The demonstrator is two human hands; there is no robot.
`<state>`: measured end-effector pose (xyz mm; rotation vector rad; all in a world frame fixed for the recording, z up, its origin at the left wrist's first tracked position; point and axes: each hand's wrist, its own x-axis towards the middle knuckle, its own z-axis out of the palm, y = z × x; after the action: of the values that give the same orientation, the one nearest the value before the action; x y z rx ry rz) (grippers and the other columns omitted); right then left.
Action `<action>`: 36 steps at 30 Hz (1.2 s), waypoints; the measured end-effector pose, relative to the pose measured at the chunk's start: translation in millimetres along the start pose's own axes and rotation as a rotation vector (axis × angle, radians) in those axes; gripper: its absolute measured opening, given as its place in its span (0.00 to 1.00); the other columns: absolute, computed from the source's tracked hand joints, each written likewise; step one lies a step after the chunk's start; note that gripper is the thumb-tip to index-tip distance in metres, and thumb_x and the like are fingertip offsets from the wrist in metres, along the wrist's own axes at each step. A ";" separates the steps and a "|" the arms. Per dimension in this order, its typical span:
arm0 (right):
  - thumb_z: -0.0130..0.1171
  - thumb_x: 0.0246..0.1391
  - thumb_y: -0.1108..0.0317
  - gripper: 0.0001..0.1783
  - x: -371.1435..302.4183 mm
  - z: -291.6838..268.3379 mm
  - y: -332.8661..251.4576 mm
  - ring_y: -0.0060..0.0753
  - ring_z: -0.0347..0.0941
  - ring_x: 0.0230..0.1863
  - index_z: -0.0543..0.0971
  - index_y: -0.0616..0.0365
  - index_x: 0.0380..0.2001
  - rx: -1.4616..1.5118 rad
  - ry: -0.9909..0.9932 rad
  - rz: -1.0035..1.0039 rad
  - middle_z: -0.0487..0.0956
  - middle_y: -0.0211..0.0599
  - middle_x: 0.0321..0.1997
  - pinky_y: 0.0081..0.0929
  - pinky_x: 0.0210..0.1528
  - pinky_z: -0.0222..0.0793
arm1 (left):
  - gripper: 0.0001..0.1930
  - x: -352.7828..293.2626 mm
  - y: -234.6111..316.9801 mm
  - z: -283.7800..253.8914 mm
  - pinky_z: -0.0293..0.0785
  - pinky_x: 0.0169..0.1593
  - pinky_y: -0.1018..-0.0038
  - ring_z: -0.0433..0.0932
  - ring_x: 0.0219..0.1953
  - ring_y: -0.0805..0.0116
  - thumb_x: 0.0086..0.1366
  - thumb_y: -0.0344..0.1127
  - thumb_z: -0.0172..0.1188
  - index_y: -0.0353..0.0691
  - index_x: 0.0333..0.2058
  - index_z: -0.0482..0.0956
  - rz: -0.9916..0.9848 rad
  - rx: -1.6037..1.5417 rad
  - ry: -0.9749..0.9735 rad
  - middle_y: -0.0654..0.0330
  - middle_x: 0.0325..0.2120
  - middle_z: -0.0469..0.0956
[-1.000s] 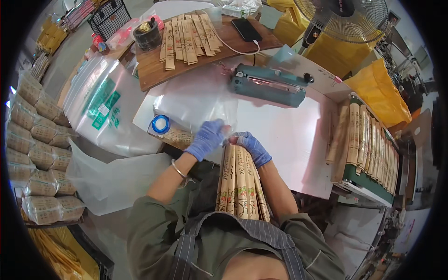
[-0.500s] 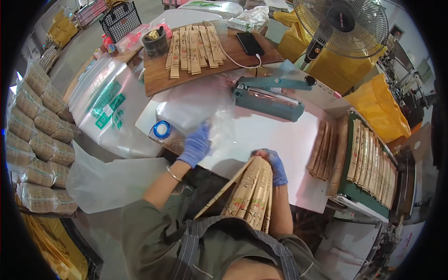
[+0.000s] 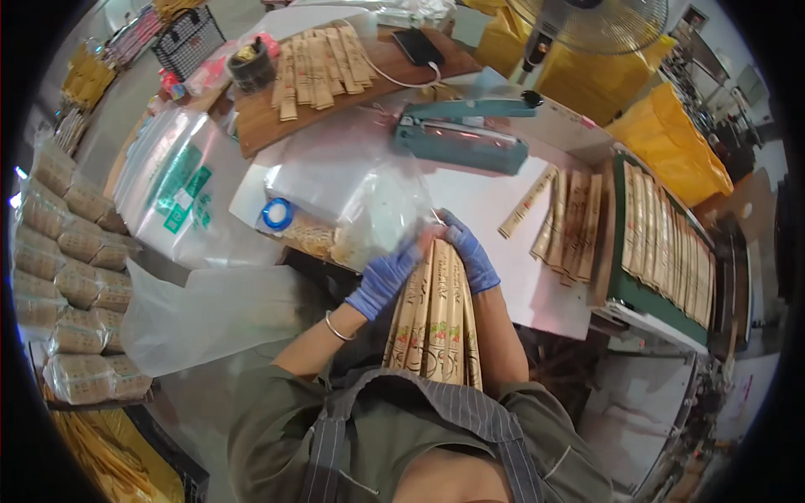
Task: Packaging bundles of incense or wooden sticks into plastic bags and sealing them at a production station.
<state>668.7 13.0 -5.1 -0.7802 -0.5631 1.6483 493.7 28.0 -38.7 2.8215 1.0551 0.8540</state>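
A bundle of long, narrow kraft-paper packets (image 3: 432,323) with printed patterns stands between my forearms, its lower end against my apron. My right hand (image 3: 471,258), in a blue glove with bare fingertips, is closed around the bundle's upper end. From the other side, my gloved left hand (image 3: 379,281) presses its fingers against the same end; they are slightly blurred. Just beyond the fingertips lies a clear plastic bag (image 3: 390,197), its near edge reaching them. Whether the fingers pinch the bag too is hard to make out.
A teal heat sealer (image 3: 461,147) stands on the white tabletop behind the bag. Loose packets (image 3: 574,226) lie at the right, beside a green tray (image 3: 619,281) holding more. A blue tape roll (image 3: 277,215) sits left. Packets and a phone (image 3: 417,47) rest on a wooden board (image 3: 251,126).
My left hand has come right from the plastic bag to the bundle's upper end. The slanting packet at the bundle's left now lies in line. A separate packet shows beside the loose ones.
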 end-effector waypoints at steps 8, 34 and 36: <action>0.56 0.48 0.64 0.15 -9.1 14.2 2.3 0.21 0.72 0.30 0.74 0.60 0.38 -0.043 -0.102 -0.028 0.76 0.30 0.30 0.19 0.35 0.70 | 0.35 37.3 -3.4 -30.5 0.70 0.19 0.71 0.73 0.15 0.63 0.58 0.29 0.46 0.48 0.63 0.44 -0.082 0.005 -0.225 0.56 0.62 0.52; 0.52 0.54 0.58 0.22 -24.1 5.1 21.6 0.28 0.72 0.36 0.67 0.58 0.48 0.333 0.206 0.064 0.73 0.37 0.38 0.21 0.36 0.73 | 0.35 31.4 10.7 -60.9 0.69 0.17 0.75 0.70 0.14 0.70 0.55 0.25 0.47 0.58 0.62 0.51 0.283 0.022 -0.291 0.60 0.56 0.63; 0.51 0.55 0.56 0.21 -47.4 11.3 13.7 0.29 0.72 0.35 0.67 0.58 0.46 0.426 0.265 -0.022 0.73 0.37 0.38 0.22 0.36 0.73 | 0.35 34.8 15.7 -55.3 0.69 0.17 0.76 0.70 0.15 0.70 0.56 0.25 0.47 0.59 0.61 0.52 0.346 -0.015 -0.286 0.60 0.57 0.63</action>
<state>656.4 -35.6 1.5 -0.6556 -0.0279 1.5397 497.5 27.5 28.4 3.0377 0.5336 0.4407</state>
